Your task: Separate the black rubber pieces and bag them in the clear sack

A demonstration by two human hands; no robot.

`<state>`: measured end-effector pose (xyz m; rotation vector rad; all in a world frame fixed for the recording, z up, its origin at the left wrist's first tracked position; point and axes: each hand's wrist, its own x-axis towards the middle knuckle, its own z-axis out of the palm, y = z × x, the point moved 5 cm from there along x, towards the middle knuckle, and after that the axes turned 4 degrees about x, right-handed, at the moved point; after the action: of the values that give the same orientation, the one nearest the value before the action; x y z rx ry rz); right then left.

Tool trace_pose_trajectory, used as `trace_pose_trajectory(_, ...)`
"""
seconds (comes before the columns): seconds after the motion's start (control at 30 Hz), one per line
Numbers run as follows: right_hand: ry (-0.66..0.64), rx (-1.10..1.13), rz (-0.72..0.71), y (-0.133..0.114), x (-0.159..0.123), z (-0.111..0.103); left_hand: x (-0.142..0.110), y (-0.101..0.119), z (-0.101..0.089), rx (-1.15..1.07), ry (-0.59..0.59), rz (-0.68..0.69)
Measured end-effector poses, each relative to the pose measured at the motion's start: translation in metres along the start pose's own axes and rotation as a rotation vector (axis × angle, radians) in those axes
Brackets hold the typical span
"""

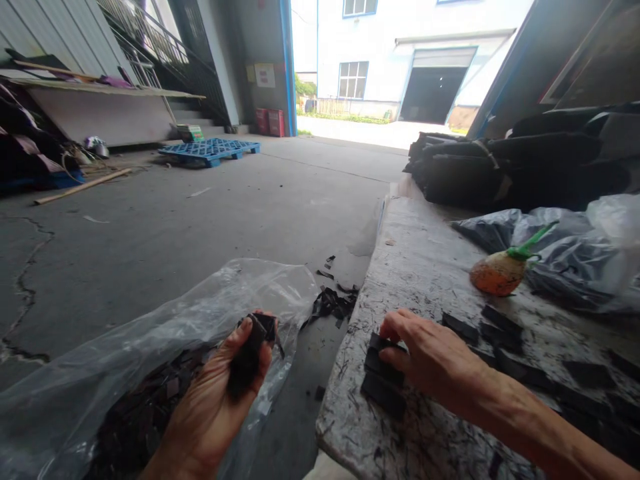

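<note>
My left hand (220, 393) is palm up over a clear plastic bag (150, 347) and grips a small stack of black flat pieces (250, 350). The bag lies on the floor and holds more dark pieces. My right hand (430, 357) rests on the worn table top (415, 267), fingers curled on a stack of black pieces (383, 373) near the table's left edge. More black pieces (500, 333) lie in a row on the table to the right of that hand.
An orange bottle with a green nozzle (503, 270) lies on the table beside plastic bags of dark material (575, 260). Black stacked sheets (525, 167) sit at the far end. Black scraps (333, 303) litter the concrete floor. A blue pallet (210, 150) lies far off.
</note>
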<state>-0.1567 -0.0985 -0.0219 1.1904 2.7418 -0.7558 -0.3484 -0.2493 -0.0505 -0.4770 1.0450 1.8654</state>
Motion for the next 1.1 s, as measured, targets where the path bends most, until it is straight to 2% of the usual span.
trace_pose_trajectory(0.13,-0.022,0.009,0.032,-0.004,0.003,-0.001,0.006,0.000,-0.036,-0.015,0.052,0.014)
trace_pose_trajectory(0.27,-0.059,0.035,0.051,-0.004,0.007,-0.005,0.008,-0.002,-0.054,0.023,0.082,0.047)
trace_pose_trajectory(0.5,-0.175,0.117,0.001,-0.011,0.008,-0.004,0.015,-0.011,-0.069,0.026,0.092,-0.009)
trace_pose_trajectory(0.7,-0.069,0.050,-0.057,-0.010,0.010,-0.011,0.026,-0.016,-0.079,0.065,0.098,0.025)
trace_pose_trajectory(0.83,0.018,0.119,-0.009,0.001,0.003,-0.022,0.030,-0.018,-0.081,0.059,0.100,-0.008)
trace_pose_trajectory(0.97,-0.068,0.128,-0.083,-0.003,-0.011,-0.008,0.030,-0.021,-0.081,0.055,0.102,-0.009)
trace_pose_trajectory(1.1,-0.056,0.074,-0.125,-0.010,-0.014,0.004,0.029,-0.025,-0.083,0.064,0.120,-0.006)
